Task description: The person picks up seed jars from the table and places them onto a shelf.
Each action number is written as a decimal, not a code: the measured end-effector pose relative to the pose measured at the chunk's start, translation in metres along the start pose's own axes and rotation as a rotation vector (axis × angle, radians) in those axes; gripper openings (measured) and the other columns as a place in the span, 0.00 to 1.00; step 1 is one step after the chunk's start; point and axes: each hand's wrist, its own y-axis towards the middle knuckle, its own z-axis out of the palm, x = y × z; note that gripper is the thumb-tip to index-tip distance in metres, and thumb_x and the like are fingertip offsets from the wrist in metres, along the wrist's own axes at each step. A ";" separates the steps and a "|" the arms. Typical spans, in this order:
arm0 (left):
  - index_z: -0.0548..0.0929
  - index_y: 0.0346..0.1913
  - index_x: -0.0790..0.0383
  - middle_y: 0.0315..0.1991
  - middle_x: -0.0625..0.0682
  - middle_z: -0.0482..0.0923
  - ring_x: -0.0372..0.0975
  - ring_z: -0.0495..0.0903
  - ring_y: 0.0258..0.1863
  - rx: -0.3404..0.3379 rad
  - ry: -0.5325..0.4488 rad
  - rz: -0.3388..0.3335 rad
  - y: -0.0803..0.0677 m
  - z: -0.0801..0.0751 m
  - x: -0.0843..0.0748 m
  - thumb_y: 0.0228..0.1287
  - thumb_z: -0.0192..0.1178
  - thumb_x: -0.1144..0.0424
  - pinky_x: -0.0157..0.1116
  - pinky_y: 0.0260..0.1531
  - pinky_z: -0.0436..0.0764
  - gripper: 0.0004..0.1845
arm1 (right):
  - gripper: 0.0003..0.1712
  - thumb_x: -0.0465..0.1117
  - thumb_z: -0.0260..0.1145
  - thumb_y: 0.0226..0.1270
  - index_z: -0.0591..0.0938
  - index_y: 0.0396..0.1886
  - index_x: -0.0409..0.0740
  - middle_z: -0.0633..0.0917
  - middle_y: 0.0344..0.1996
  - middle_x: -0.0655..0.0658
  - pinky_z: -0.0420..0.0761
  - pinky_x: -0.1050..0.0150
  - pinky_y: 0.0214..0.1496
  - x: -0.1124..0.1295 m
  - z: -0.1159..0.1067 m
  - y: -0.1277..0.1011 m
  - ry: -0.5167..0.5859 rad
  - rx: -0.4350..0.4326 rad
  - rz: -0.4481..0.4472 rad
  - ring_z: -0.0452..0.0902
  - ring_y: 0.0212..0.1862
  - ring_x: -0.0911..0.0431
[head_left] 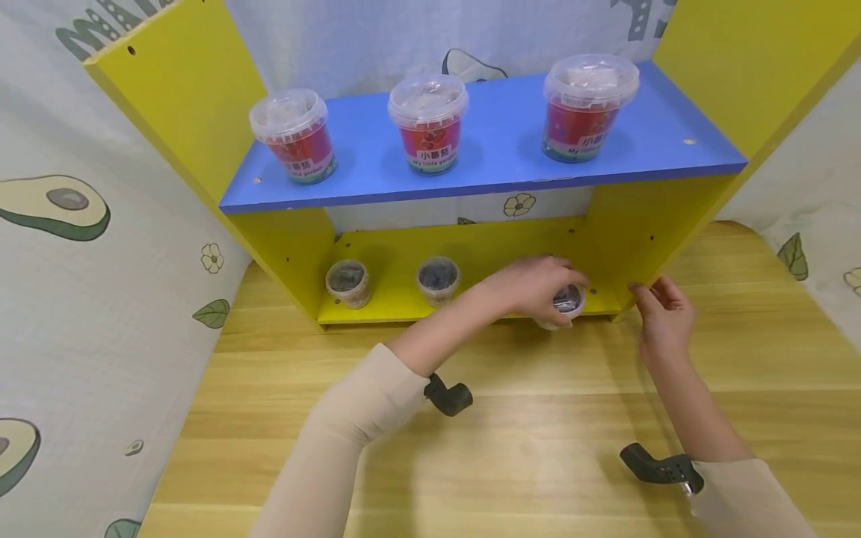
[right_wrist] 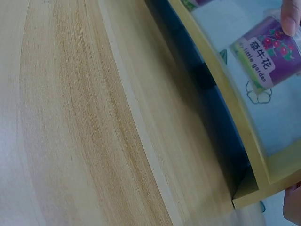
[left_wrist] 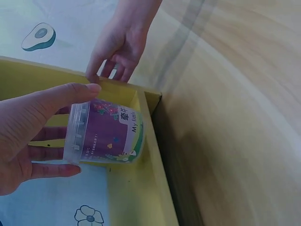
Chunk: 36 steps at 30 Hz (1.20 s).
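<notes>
My left hand (head_left: 538, 290) reaches across to the lower right of the shelf unit and holds a lidded plastic cup (head_left: 569, 299) by its rim, thumb on one side and fingers on the other. The cup (left_wrist: 113, 129) has a purple label with red flowers and stands at the front edge of the yellow bottom shelf (left_wrist: 134, 188); whether it rests there or hovers, I cannot tell. At the unit's right side panel (head_left: 699, 194), my right hand (head_left: 666, 321) grips the front edge, with its thumb at the edge and the other fingers on the outer side.
Two smaller-looking lidded cups, one left (head_left: 348, 284) and one middle (head_left: 438, 281), stand on the bottom shelf. Three red-labelled cups, left (head_left: 304, 149), middle (head_left: 430, 138) and right (head_left: 580, 123), stand on the blue upper shelf (head_left: 498, 134). A wooden table (head_left: 525, 448) lies in front; a patterned cloth (head_left: 134, 314) hangs behind.
</notes>
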 end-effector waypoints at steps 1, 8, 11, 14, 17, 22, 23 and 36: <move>0.70 0.63 0.48 0.55 0.46 0.70 0.33 0.70 0.46 -0.008 0.011 -0.009 0.000 -0.002 0.001 0.52 0.64 0.45 0.25 0.41 0.71 0.34 | 0.18 0.17 0.61 0.50 0.85 0.38 0.36 0.83 0.33 0.47 0.79 0.74 0.37 0.000 0.000 0.000 -0.004 -0.005 0.001 0.79 0.37 0.60; 0.70 0.63 0.44 0.56 0.45 0.70 0.33 0.70 0.48 -0.029 0.047 -0.045 0.001 -0.008 0.008 0.53 0.62 0.44 0.27 0.41 0.72 0.33 | 0.18 0.16 0.60 0.51 0.85 0.38 0.36 0.83 0.33 0.47 0.79 0.73 0.37 0.000 0.001 0.000 0.005 -0.006 -0.007 0.78 0.37 0.59; 0.70 0.63 0.45 0.58 0.44 0.69 0.34 0.69 0.50 -0.043 0.040 -0.057 0.003 -0.008 0.013 0.53 0.62 0.45 0.28 0.43 0.72 0.32 | 0.18 0.16 0.60 0.51 0.85 0.37 0.36 0.84 0.32 0.47 0.79 0.73 0.37 0.001 0.001 0.000 -0.001 -0.007 -0.008 0.79 0.36 0.60; 0.69 0.64 0.46 0.59 0.44 0.68 0.35 0.68 0.52 -0.048 0.015 -0.073 0.006 -0.007 0.018 0.54 0.62 0.47 0.30 0.44 0.72 0.32 | 0.18 0.17 0.60 0.51 0.85 0.37 0.37 0.84 0.32 0.48 0.79 0.74 0.37 0.001 0.001 -0.001 -0.023 -0.011 -0.002 0.78 0.36 0.60; 0.68 0.65 0.46 0.61 0.44 0.67 0.35 0.67 0.53 -0.042 -0.015 -0.087 0.009 -0.005 0.023 0.54 0.61 0.49 0.31 0.45 0.71 0.33 | 0.18 0.18 0.61 0.51 0.86 0.37 0.38 0.84 0.32 0.49 0.78 0.75 0.37 0.001 0.001 -0.002 -0.046 -0.012 0.003 0.78 0.36 0.61; 0.67 0.65 0.48 0.62 0.45 0.66 0.36 0.67 0.54 -0.038 -0.011 -0.088 0.015 -0.004 0.030 0.54 0.61 0.49 0.32 0.48 0.71 0.33 | 0.17 0.19 0.62 0.51 0.85 0.38 0.39 0.84 0.33 0.49 0.78 0.75 0.38 0.000 0.000 -0.002 -0.048 -0.008 0.010 0.77 0.38 0.61; 0.67 0.65 0.48 0.62 0.45 0.66 0.37 0.66 0.55 -0.036 -0.009 -0.090 0.016 -0.003 0.031 0.55 0.61 0.49 0.32 0.49 0.70 0.33 | 0.17 0.19 0.62 0.52 0.85 0.38 0.38 0.83 0.34 0.49 0.78 0.75 0.38 0.000 0.000 -0.002 -0.049 -0.004 0.014 0.77 0.38 0.61; 0.66 0.66 0.47 0.63 0.45 0.64 0.36 0.64 0.57 -0.030 -0.005 -0.076 0.032 0.008 0.039 0.55 0.61 0.49 0.32 0.51 0.69 0.34 | 0.18 0.18 0.61 0.52 0.85 0.38 0.36 0.82 0.35 0.47 0.79 0.73 0.37 -0.001 0.001 -0.002 -0.019 -0.023 -0.005 0.77 0.38 0.59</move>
